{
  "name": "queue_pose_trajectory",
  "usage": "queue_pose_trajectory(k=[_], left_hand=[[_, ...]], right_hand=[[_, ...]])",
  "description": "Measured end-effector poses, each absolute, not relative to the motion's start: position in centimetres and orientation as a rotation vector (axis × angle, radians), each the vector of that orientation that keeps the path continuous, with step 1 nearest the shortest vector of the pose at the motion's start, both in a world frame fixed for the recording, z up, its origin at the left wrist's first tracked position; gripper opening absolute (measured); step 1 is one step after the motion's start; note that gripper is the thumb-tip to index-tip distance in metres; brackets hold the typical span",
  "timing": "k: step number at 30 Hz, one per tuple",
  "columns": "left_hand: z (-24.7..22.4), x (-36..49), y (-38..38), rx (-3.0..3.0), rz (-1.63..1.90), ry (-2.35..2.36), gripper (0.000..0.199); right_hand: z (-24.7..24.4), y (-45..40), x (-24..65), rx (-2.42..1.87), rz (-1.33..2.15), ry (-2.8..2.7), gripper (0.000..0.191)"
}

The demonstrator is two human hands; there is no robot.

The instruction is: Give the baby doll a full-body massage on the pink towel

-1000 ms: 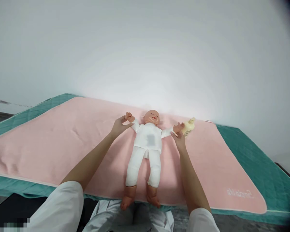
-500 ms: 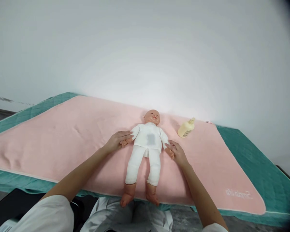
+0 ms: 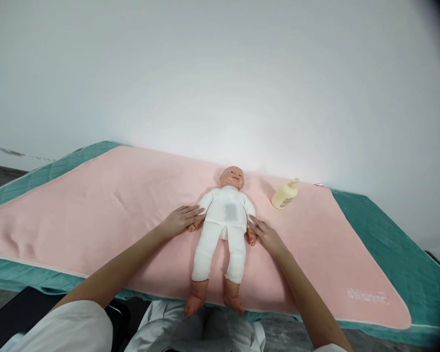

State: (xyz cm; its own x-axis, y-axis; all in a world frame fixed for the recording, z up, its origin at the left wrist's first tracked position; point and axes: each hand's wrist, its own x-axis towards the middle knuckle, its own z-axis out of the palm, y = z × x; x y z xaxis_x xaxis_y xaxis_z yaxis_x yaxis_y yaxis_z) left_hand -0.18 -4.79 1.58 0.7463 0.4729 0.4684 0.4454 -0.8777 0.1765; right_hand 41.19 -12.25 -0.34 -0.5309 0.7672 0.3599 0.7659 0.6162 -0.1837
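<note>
A doll [image 3: 225,208] in a white top and white trousers lies face up on a pink mat [image 3: 132,195], its head toward the wall and its feet at the front edge. My left hand [image 3: 179,221] rests with fingers stretched out on the doll's sleeve on the left side, over its wrist. On the other side, the spread fingers of my right hand [image 3: 267,237] touch the cuff of the other sleeve. Neither hand is closed around anything.
A pale yellow pump bottle [image 3: 284,194] stands tilted in view on the mat, right of the doll's head. Green quilted bedding [image 3: 388,234] shows beneath the mat. Behind is a white wall [image 3: 220,78]. Something black [image 3: 18,313] is at the lower left.
The doll's arms have moved in closer to its body. My right hand has shifted slightly down with the arm, and my left fingers lie a little further onto the sleeve.
</note>
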Motion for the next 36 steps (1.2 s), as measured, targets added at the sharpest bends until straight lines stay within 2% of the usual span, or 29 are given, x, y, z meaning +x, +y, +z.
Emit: queue_pose_trajectory(k=[8, 15, 20, 25, 32, 36], left_hand=[[1.2, -0.4, -4.6, 2.866, 0.812, 0.785, 0.036], [0.7, -0.8, -4.1, 2.642, 0.829, 0.905, 0.044], [1.2, -1.0, -4.3, 2.621, 0.718, 0.878, 0.049], [1.8, -0.6, -4.6, 2.710, 0.731, 0.764, 0.044], [1.6, 0.0, -4.4, 2.738, 0.739, 0.738, 0.041], [0.9, 0.1, -4.2, 2.588, 0.779, 0.831, 0.038]], right_hand=[[-0.5, -12.6, 40.9, -1.312, 0.087, -2.372, 0.057], [-0.3, -12.7, 41.5, -1.347, 0.413, -2.081, 0.060], [0.4, -12.3, 41.3, -1.339, 0.384, -2.233, 0.052], [1.1, -11.7, 40.6, -1.378, 0.393, -2.342, 0.053], [3.4, -11.4, 39.4, -1.316, 0.596, -2.249, 0.048], [3.3, -11.2, 39.0, -1.344, 0.781, -1.950, 0.035]])
